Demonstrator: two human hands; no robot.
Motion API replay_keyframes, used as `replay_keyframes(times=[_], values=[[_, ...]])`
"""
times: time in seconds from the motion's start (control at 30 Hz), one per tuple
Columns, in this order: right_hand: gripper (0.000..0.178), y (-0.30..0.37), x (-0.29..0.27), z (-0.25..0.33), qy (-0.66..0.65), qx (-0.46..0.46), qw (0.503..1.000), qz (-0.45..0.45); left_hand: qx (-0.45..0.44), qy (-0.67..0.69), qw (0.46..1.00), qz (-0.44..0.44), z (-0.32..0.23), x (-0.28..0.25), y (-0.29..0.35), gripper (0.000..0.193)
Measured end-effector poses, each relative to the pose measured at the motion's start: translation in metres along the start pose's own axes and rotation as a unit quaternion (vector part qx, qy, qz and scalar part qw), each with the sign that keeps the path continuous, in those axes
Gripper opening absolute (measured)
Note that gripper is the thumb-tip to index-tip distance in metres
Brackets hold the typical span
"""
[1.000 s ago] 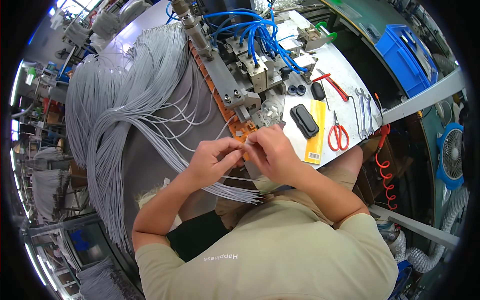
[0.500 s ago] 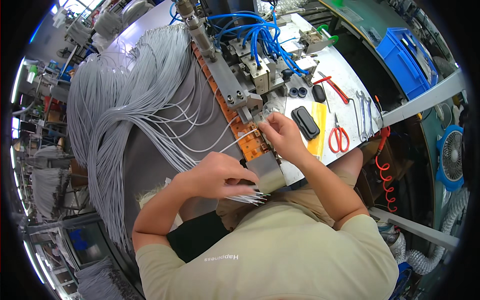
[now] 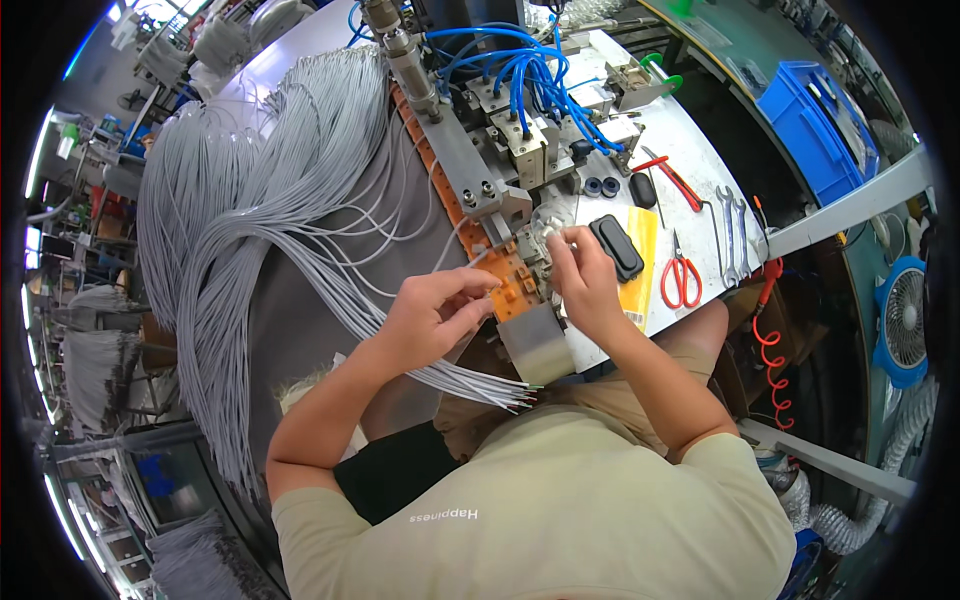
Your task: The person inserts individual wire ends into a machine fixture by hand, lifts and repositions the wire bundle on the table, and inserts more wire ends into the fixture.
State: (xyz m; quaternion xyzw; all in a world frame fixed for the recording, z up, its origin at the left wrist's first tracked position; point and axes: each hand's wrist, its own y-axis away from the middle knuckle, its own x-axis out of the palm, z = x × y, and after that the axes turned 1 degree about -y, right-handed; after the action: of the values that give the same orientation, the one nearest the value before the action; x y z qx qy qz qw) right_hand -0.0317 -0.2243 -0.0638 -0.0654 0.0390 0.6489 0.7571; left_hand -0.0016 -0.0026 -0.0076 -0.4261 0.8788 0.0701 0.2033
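Observation:
My left hand (image 3: 440, 310) is over the near end of an orange slotted strip (image 3: 512, 284), its thumb and forefinger curled but apart, with nothing visible between them. My right hand (image 3: 588, 285) is just right of the strip, fingertips pinched together beside a clear dish (image 3: 553, 216); anything in the pinch is too small to make out. A thick bundle of grey cables (image 3: 330, 285) sweeps across from the left. Its stripped ends (image 3: 520, 395) lie below my left hand, near my lap. Above the strip stands a metal clamping head (image 3: 490, 205).
Blue air hoses (image 3: 540, 85) run over the machine. On the white table to the right lie a black case (image 3: 616, 248), a yellow packet (image 3: 642, 270), red-handled scissors (image 3: 681, 280), red-handled pliers (image 3: 680, 185) and wrenches (image 3: 732, 230). A blue fan (image 3: 903, 320) stands far right.
My left hand has moved up from the cable ends to the orange strip. My right hand has shifted slightly right, off the strip. The cable it was touching no longer crosses there.

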Motion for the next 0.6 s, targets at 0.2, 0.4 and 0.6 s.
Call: replay_keyframes(times=[0.2, 0.4, 0.6], values=[[0.011, 0.032, 0.011, 0.026, 0.111, -0.257, 0.959, 0.035, -0.102, 0.177, 0.979, 0.009, 0.004, -0.003, 0.001, 0.019], [0.014, 0.024, 0.014, 0.023, 0.143, -0.311, 0.939, -0.005, -0.042, 0.067, 0.997, 0.002, -0.002, 0.006, -0.001, 0.018], [0.012, 0.024, 0.016, 0.028, 0.119, -0.275, 0.954, 0.009, -0.072, 0.06, 0.996, 0.007, -0.006, 0.003, 0.001, 0.016]])
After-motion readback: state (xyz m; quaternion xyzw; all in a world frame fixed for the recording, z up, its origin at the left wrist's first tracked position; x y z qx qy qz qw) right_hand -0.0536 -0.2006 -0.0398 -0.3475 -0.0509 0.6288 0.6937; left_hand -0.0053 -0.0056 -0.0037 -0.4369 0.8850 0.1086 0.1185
